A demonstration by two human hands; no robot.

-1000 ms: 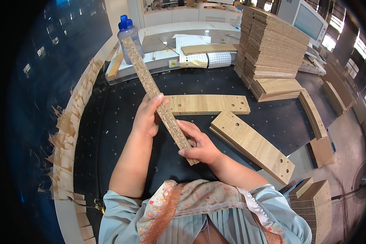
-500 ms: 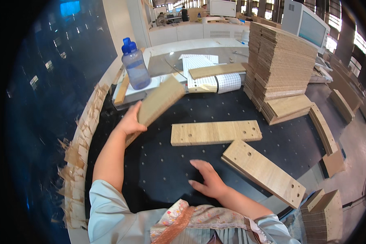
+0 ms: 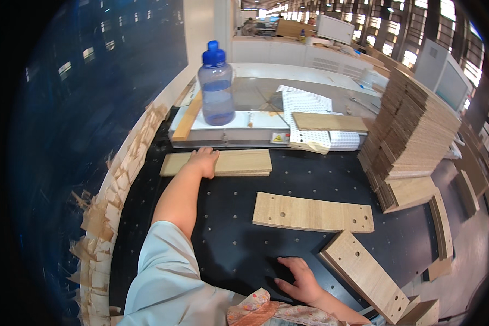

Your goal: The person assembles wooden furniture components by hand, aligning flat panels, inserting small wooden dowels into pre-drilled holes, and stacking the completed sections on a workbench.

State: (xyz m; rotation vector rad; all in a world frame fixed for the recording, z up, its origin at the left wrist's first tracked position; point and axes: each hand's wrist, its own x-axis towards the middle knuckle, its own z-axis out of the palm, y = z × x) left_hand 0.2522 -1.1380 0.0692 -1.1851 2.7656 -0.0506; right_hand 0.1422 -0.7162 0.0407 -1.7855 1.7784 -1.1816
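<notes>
At the far left of the black work table (image 3: 217, 202), my left hand (image 3: 204, 162) is closed over a pale wooden board (image 3: 243, 159). That board lies flat, its lower edge looking like a second layer. My right hand (image 3: 300, 280) hovers low at the near middle, fingers apart and holding nothing. Ahead of it lies a wooden board with drilled holes (image 3: 315, 212). Nearest to its right side, a small stack of drilled boards (image 3: 367, 274) slants toward the near right, its far corner close to the middle board.
A tall stack of boards (image 3: 413, 130) stands at the right. Along the back sits a white ledge with a blue-capped water bottle (image 3: 217, 92), papers (image 3: 304, 106) and a loose board (image 3: 331, 122). Torn brown tape (image 3: 100, 223) lines the left edge. More boards (image 3: 424, 312) stand at near right.
My left hand has brought its board from a raised, tilted position down flat on the table near the back ledge. The view has shifted; my right hand stays open.
</notes>
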